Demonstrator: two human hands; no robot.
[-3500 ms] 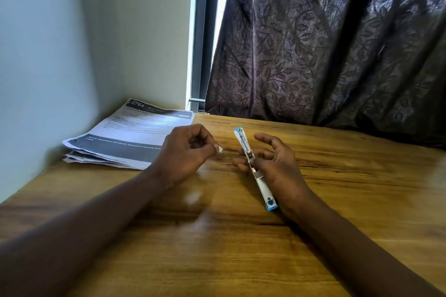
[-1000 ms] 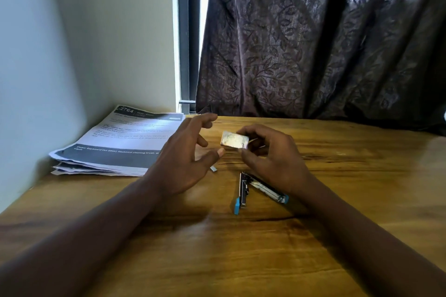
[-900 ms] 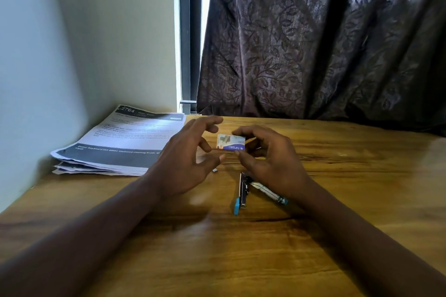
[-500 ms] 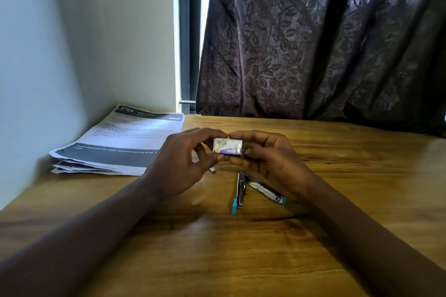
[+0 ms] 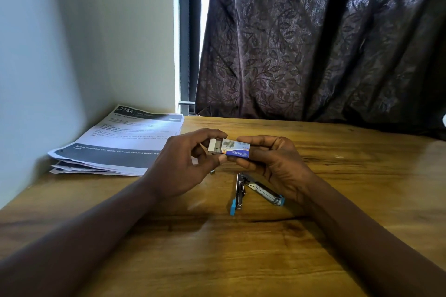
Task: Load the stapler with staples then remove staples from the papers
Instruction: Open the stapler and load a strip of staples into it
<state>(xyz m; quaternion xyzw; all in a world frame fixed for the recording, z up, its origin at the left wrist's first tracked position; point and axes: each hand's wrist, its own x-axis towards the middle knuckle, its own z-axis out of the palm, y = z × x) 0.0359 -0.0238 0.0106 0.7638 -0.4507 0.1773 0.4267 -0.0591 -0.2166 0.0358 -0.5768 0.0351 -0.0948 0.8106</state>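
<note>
A small blue and white staple box (image 5: 235, 148) is held above the table between both hands. My right hand (image 5: 275, 164) grips its blue sleeve. My left hand (image 5: 183, 166) pinches the white inner tray, which sticks out to the left with grey staples showing inside. Below the hands, the blue and metal stapler (image 5: 241, 191) lies opened into a V on the wooden table (image 5: 241, 248). A stack of printed papers (image 5: 120, 144) rests at the back left, by the wall.
A small metal bit (image 5: 212, 171) lies on the table under my left hand. A dark patterned curtain (image 5: 313, 43) hangs behind the table's far edge. A pale wall (image 5: 36, 67) borders the table on the left.
The stapler went from my right hand onto the table, lying open. Both hands closed on the staple box, and its inner tray has slid out to the left.
</note>
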